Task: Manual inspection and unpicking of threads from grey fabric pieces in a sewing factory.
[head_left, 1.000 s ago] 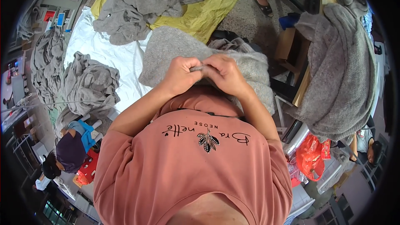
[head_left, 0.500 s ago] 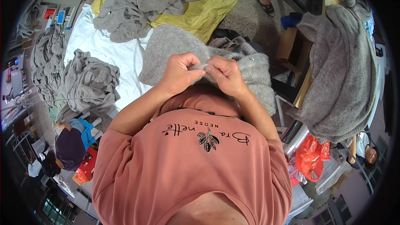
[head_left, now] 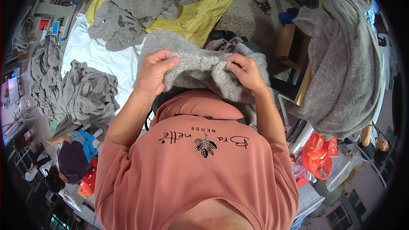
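Observation:
A fuzzy grey knitted garment [head_left: 194,63] lies across my lap, with a band of its edge lifted and stretched between my hands. My left hand [head_left: 154,73] is closed on that band, thumb and fingers pinching its left end. At the other end my right hand [head_left: 247,72] pinches the knit between thumb and fingers, and a fold of it hangs below. The rest of the garment bunches behind the hands and to the right; its full shape is hidden.
Grey knits [head_left: 87,89] lie heaped on a white sheet [head_left: 128,66] at the left, and more cover a yellow sheet [head_left: 202,17] ahead. A large grey knit [head_left: 341,68] drapes over a wood-edged table at the right. A cardboard box [head_left: 289,44] stands beside it. Other people are nearby.
My hands were close together, pinching a small bit of the knit. Now they are spread apart, left hand leftward and right hand rightward, with the garment's edge stretched between them.

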`<state>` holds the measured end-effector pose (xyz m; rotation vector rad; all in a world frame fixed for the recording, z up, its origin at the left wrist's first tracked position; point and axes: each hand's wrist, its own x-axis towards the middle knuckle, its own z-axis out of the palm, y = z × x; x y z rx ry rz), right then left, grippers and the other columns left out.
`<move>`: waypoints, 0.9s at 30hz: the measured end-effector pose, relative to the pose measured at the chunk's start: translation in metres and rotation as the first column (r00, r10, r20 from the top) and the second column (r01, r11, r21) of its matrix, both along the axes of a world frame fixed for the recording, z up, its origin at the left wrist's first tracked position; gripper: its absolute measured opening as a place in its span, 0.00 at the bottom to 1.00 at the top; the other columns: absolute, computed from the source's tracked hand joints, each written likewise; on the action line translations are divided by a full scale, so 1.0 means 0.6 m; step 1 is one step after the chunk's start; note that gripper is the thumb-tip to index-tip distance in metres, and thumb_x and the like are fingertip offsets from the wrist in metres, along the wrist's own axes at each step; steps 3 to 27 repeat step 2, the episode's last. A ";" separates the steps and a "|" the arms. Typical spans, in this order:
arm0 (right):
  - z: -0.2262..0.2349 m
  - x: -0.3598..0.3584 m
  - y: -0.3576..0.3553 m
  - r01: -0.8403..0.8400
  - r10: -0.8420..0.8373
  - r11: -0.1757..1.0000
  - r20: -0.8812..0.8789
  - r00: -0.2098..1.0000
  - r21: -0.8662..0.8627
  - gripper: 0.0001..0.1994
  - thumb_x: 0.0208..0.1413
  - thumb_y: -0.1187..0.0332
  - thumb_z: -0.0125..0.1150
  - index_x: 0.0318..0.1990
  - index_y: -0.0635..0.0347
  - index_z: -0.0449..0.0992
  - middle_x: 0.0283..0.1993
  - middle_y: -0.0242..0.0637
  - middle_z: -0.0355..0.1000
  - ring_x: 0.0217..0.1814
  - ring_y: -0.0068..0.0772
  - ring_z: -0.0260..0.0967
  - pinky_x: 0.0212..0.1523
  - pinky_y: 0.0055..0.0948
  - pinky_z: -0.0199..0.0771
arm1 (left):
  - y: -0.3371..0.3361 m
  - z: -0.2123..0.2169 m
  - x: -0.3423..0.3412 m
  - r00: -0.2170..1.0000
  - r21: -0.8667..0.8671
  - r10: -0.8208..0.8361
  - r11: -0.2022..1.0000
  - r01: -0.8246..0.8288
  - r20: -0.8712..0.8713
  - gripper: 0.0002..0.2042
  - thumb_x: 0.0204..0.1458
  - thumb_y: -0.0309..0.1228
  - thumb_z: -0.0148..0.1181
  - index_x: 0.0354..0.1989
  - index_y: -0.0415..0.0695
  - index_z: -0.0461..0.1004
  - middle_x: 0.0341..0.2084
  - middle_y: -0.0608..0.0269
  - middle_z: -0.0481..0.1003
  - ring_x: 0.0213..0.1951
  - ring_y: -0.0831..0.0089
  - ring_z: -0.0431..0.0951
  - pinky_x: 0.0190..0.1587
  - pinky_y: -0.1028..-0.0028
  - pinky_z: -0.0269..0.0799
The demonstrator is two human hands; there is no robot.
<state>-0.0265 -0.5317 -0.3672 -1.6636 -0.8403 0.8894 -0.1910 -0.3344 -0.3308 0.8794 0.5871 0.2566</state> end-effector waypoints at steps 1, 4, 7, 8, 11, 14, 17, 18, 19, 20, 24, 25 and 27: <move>-0.001 0.002 0.000 -0.077 0.076 0.997 0.148 0.986 0.001 0.10 0.40 0.75 0.59 0.33 0.67 0.69 0.31 0.42 0.68 0.32 0.39 0.66 0.34 0.29 0.66 | 0.000 0.004 0.001 1.000 0.023 -0.026 0.999 0.026 -0.014 0.02 0.44 0.21 0.55 0.25 0.37 0.73 0.22 0.65 0.73 0.25 0.82 0.70 0.30 0.83 0.65; 0.002 0.004 0.000 -0.177 0.195 0.981 0.372 0.908 -0.083 0.06 0.45 0.75 0.55 0.32 0.63 0.71 0.32 0.37 0.70 0.31 0.34 0.66 0.33 0.25 0.66 | -0.001 0.009 0.003 0.998 0.045 -0.054 0.997 0.055 -0.030 0.02 0.45 0.21 0.54 0.25 0.37 0.73 0.23 0.65 0.73 0.26 0.82 0.70 0.32 0.82 0.65; 0.002 0.004 0.000 -0.177 0.195 0.981 0.372 0.908 -0.083 0.06 0.45 0.75 0.55 0.32 0.63 0.71 0.32 0.37 0.70 0.31 0.34 0.66 0.33 0.25 0.66 | -0.001 0.009 0.003 0.998 0.045 -0.054 0.997 0.055 -0.030 0.02 0.45 0.21 0.54 0.25 0.37 0.73 0.23 0.65 0.73 0.26 0.82 0.70 0.32 0.82 0.65; 0.002 0.004 0.000 -0.177 0.195 0.981 0.372 0.908 -0.083 0.06 0.45 0.75 0.55 0.32 0.63 0.71 0.32 0.37 0.70 0.31 0.34 0.66 0.33 0.25 0.66 | -0.001 0.009 0.003 0.998 0.045 -0.054 0.997 0.055 -0.030 0.02 0.45 0.21 0.54 0.25 0.37 0.73 0.23 0.65 0.73 0.26 0.82 0.70 0.32 0.82 0.65; 0.002 0.004 0.000 -0.177 0.195 0.981 0.372 0.908 -0.083 0.06 0.45 0.75 0.55 0.32 0.63 0.71 0.32 0.37 0.70 0.31 0.34 0.66 0.33 0.25 0.66 | -0.001 0.009 0.003 0.998 0.045 -0.054 0.997 0.055 -0.030 0.02 0.45 0.21 0.54 0.25 0.37 0.73 0.23 0.65 0.73 0.26 0.82 0.70 0.32 0.82 0.65; 0.002 0.004 0.000 -0.177 0.195 0.981 0.372 0.908 -0.083 0.06 0.45 0.75 0.55 0.32 0.63 0.71 0.32 0.37 0.70 0.31 0.34 0.66 0.33 0.25 0.66 | -0.001 0.009 0.003 0.998 0.045 -0.054 0.997 0.055 -0.030 0.02 0.45 0.21 0.54 0.25 0.37 0.73 0.23 0.65 0.73 0.26 0.82 0.70 0.32 0.82 0.65; 0.002 0.004 0.000 -0.177 0.195 0.981 0.372 0.908 -0.083 0.06 0.45 0.75 0.55 0.32 0.63 0.71 0.32 0.37 0.70 0.31 0.34 0.66 0.33 0.25 0.66 | -0.001 0.009 0.003 0.998 0.045 -0.054 0.997 0.055 -0.030 0.02 0.45 0.21 0.54 0.25 0.37 0.73 0.23 0.65 0.73 0.26 0.82 0.70 0.32 0.82 0.65; 0.002 0.004 0.000 -0.177 0.195 0.981 0.372 0.908 -0.083 0.06 0.45 0.75 0.55 0.32 0.63 0.71 0.32 0.37 0.70 0.31 0.34 0.66 0.33 0.25 0.66 | -0.001 0.009 0.003 0.998 0.045 -0.054 0.997 0.055 -0.030 0.02 0.45 0.21 0.54 0.25 0.37 0.73 0.23 0.65 0.73 0.26 0.82 0.70 0.32 0.82 0.65; 0.002 0.004 0.000 -0.177 0.195 0.981 0.372 0.908 -0.083 0.06 0.45 0.75 0.55 0.32 0.63 0.71 0.32 0.37 0.70 0.31 0.34 0.66 0.33 0.25 0.66 | -0.001 0.009 0.003 0.998 0.045 -0.054 0.997 0.055 -0.030 0.02 0.45 0.21 0.54 0.25 0.37 0.73 0.23 0.65 0.73 0.26 0.82 0.70 0.32 0.82 0.65; 0.002 0.004 0.000 -0.177 0.195 0.981 0.372 0.908 -0.083 0.06 0.45 0.75 0.55 0.32 0.63 0.71 0.32 0.37 0.70 0.31 0.34 0.66 0.33 0.25 0.66 | -0.001 0.009 0.003 0.998 0.045 -0.054 0.997 0.055 -0.030 0.02 0.45 0.21 0.54 0.25 0.37 0.73 0.23 0.65 0.73 0.26 0.82 0.70 0.32 0.82 0.65; 0.002 0.004 0.000 -0.177 0.195 0.981 0.372 0.908 -0.083 0.06 0.45 0.75 0.55 0.32 0.63 0.71 0.32 0.37 0.70 0.31 0.34 0.66 0.33 0.25 0.66 | -0.001 0.009 0.003 0.998 0.045 -0.054 0.997 0.055 -0.030 0.02 0.45 0.21 0.54 0.25 0.37 0.73 0.23 0.65 0.73 0.26 0.82 0.70 0.32 0.82 0.65; 0.002 0.004 0.000 -0.177 0.195 0.981 0.372 0.908 -0.083 0.06 0.45 0.75 0.55 0.32 0.63 0.71 0.32 0.37 0.70 0.31 0.34 0.66 0.33 0.25 0.66 | -0.001 0.009 0.003 0.998 0.045 -0.054 0.997 0.055 -0.030 0.02 0.45 0.21 0.54 0.25 0.37 0.73 0.23 0.65 0.73 0.26 0.82 0.70 0.32 0.82 0.65; 0.002 0.004 0.000 -0.177 0.195 0.981 0.372 0.908 -0.083 0.06 0.45 0.75 0.55 0.32 0.63 0.71 0.32 0.37 0.70 0.31 0.34 0.66 0.33 0.25 0.66 | -0.001 0.009 0.003 0.998 0.045 -0.054 0.997 0.055 -0.030 0.02 0.45 0.21 0.54 0.25 0.37 0.73 0.23 0.65 0.73 0.26 0.82 0.70 0.32 0.82 0.65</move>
